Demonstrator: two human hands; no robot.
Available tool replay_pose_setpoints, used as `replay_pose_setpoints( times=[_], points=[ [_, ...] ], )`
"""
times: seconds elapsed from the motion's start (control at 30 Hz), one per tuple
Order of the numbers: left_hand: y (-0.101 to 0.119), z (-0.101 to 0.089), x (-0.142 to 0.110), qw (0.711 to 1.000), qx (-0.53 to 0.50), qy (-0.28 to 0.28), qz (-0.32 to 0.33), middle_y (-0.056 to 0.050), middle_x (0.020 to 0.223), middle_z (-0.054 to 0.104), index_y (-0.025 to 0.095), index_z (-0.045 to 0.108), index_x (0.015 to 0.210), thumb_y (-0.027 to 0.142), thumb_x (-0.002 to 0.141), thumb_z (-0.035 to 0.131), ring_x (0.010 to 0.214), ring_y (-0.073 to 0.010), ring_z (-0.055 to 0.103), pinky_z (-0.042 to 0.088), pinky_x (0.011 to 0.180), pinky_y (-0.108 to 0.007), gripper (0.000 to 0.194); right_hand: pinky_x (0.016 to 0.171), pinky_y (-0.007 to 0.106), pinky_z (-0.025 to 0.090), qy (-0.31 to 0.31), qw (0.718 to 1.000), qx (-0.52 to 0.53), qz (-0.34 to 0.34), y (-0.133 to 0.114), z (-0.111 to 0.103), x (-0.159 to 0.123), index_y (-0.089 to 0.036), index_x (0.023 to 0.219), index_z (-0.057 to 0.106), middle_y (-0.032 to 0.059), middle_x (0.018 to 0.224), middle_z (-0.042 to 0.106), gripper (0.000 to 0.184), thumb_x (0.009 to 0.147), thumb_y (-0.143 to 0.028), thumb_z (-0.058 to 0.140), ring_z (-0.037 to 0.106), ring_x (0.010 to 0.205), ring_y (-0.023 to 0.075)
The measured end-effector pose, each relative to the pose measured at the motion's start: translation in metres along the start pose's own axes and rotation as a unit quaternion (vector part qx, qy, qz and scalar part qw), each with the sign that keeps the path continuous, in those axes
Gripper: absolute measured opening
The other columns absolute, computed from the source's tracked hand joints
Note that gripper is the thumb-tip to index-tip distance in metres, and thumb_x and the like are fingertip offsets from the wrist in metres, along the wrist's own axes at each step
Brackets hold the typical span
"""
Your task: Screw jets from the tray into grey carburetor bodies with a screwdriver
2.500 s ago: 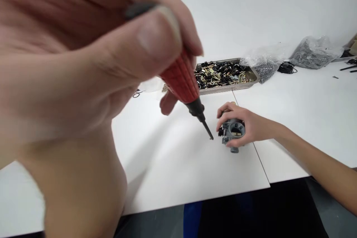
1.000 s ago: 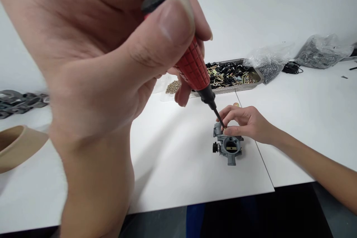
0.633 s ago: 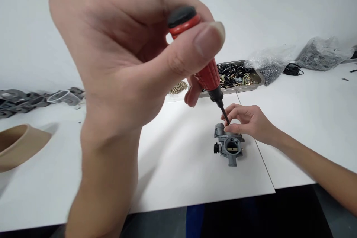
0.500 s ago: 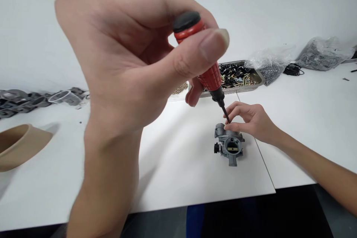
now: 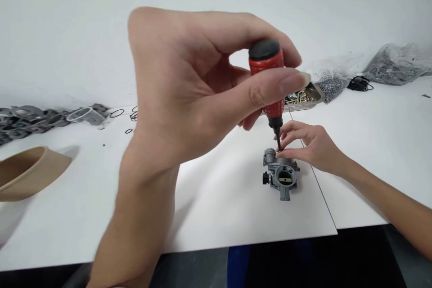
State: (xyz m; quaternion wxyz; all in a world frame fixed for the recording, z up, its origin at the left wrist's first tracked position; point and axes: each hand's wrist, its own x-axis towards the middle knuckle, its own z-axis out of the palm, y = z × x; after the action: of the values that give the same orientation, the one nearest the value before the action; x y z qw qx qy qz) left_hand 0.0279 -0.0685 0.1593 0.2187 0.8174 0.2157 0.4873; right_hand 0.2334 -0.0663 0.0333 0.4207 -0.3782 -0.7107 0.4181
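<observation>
A red-and-black screwdriver (image 5: 274, 109) is gripped in my left hand (image 5: 202, 85), high and close to the camera, fingers curled round the handle and thumb along its side. Its shaft points down, nearly upright, to the top of a grey metal carburetor (image 5: 281, 172) standing on the white table. My right hand (image 5: 312, 146) is closed at the carburetor's top, thumb on the near side and fingers behind, around the screwdriver tip. What lies right under the tip is hidden by the fingers. A round bore with a brass-coloured strip faces me, and a black knob sticks out at left.
Behind the hands is a metal tray (image 5: 305, 107) of small screws and parts. Plastic bags of parts (image 5: 393, 65) and a coiled black cord (image 5: 359, 83) lie back right. At left are a tan ring-shaped piece (image 5: 40, 175), a clear cup (image 5: 88, 116), grey castings (image 5: 27, 121) and black rings (image 5: 117, 113).
My left hand and the screwdriver have shifted right and lower in view, and the screwdriver has become more upright. The view has turned slightly; my right hand stays at the carburetor's top.
</observation>
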Motion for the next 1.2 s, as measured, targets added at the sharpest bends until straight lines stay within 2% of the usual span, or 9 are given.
replay_pose_setpoints(
  times=[0.23, 0.33, 0.4, 0.47, 0.53, 0.63, 0.87, 1.03, 1.2],
  points=[
    [0.004, 0.007, 0.004, 0.997, -0.037, -0.055, 0.025, 0.002, 0.080, 0.059, 0.016, 0.060, 0.097, 0.049, 0.100, 0.027, 0.063, -0.0056, 0.060, 0.051, 0.047, -0.024, 0.047, 0.085, 0.044, 0.051, -0.034, 0.995, 0.073, 0.053, 0.003, -0.003, 0.002, -0.023, 0.068, 0.079, 0.0062, 0.092, 0.067, 0.019, 0.061, -0.036, 0.091, 0.063, 0.090, 0.0234],
    [0.004, 0.008, 0.005, 0.997, -0.060, -0.039, 0.015, -0.001, 0.076, 0.055, 0.011, 0.059, 0.092, 0.049, 0.100, 0.023, 0.061, -0.0075, 0.060, 0.050, 0.043, -0.026, 0.053, 0.095, 0.049, 0.047, -0.073, 0.991, 0.078, 0.075, 0.000, -0.006, 0.003, -0.022, 0.065, 0.077, 0.0067, 0.091, 0.068, 0.023, 0.059, -0.038, 0.092, 0.064, 0.095, 0.0257],
    [0.002, 0.007, 0.005, 0.996, -0.076, -0.036, 0.010, -0.002, 0.074, 0.056, 0.006, 0.060, 0.090, 0.049, 0.100, 0.023, 0.059, -0.0083, 0.059, 0.048, 0.039, -0.026, 0.058, 0.103, 0.053, 0.042, -0.123, 0.988, 0.057, 0.077, -0.003, -0.010, 0.004, -0.022, 0.068, 0.077, 0.0083, 0.103, 0.069, 0.026, 0.061, -0.042, 0.091, 0.062, 0.106, 0.0291],
    [-0.001, 0.004, 0.004, 0.994, -0.096, -0.042, 0.010, -0.001, 0.069, 0.057, 0.003, 0.061, 0.093, 0.050, 0.099, 0.026, 0.057, -0.0093, 0.060, 0.046, 0.037, -0.024, 0.059, 0.110, 0.056, 0.036, -0.179, 0.981, 0.025, 0.067, -0.006, -0.014, 0.004, -0.023, 0.082, 0.078, 0.0094, 0.124, 0.064, 0.033, 0.062, -0.046, 0.090, 0.055, 0.123, 0.0328],
    [-0.004, 0.003, 0.003, 0.992, -0.120, -0.035, 0.023, -0.001, 0.066, 0.057, 0.001, 0.062, 0.094, 0.051, 0.100, 0.029, 0.056, -0.0099, 0.060, 0.045, 0.036, -0.023, 0.060, 0.114, 0.056, 0.033, -0.229, 0.972, -0.012, 0.046, -0.009, -0.015, 0.003, -0.026, 0.106, 0.075, 0.0090, 0.143, 0.051, 0.054, 0.060, -0.049, 0.091, 0.043, 0.137, 0.0351],
    [-0.009, 0.003, 0.002, 0.988, -0.147, -0.013, 0.039, -0.004, 0.065, 0.058, 0.002, 0.065, 0.092, 0.054, 0.099, 0.035, 0.053, -0.0100, 0.060, 0.044, 0.036, -0.021, 0.061, 0.115, 0.052, 0.035, -0.300, 0.951, -0.064, 0.019, -0.008, -0.012, 0.000, -0.032, 0.132, 0.062, 0.0079, 0.155, 0.034, 0.081, 0.058, -0.049, 0.092, 0.032, 0.144, 0.0352],
    [-0.010, 0.012, 0.003, 0.987, -0.144, -0.072, 0.023, -0.002, 0.064, 0.058, 0.006, 0.062, 0.083, 0.057, 0.098, 0.036, 0.048, -0.0094, 0.059, 0.045, 0.036, -0.021, 0.059, 0.109, 0.042, 0.043, -0.298, 0.947, -0.107, -0.053, 0.003, 0.005, -0.005, -0.029, 0.115, 0.068, 0.0074, 0.131, 0.043, 0.044, 0.075, -0.037, 0.084, 0.042, 0.129, 0.0256],
    [-0.008, 0.016, 0.003, 0.987, -0.132, -0.093, -0.016, 0.002, 0.063, 0.054, 0.007, 0.063, 0.087, 0.059, 0.095, 0.038, 0.049, -0.0090, 0.060, 0.047, 0.039, -0.021, 0.058, 0.101, 0.039, 0.047, -0.301, 0.942, -0.127, -0.076, 0.000, 0.004, -0.004, -0.028, 0.113, 0.065, 0.0066, 0.120, 0.045, 0.040, 0.078, -0.036, 0.081, 0.045, 0.118, 0.0230],
    [-0.012, 0.019, 0.004, 0.984, -0.143, -0.102, -0.022, 0.002, 0.064, 0.058, 0.004, 0.063, 0.089, 0.027, 0.094, 0.059, 0.046, -0.0094, 0.058, 0.045, 0.035, -0.022, 0.023, 0.101, 0.041, 0.044, -0.297, 0.941, -0.145, -0.075, -0.004, 0.004, -0.004, -0.027, 0.111, 0.065, 0.0055, 0.117, 0.048, 0.038, 0.078, -0.035, 0.081, 0.046, 0.110, 0.0222]
  ],
)
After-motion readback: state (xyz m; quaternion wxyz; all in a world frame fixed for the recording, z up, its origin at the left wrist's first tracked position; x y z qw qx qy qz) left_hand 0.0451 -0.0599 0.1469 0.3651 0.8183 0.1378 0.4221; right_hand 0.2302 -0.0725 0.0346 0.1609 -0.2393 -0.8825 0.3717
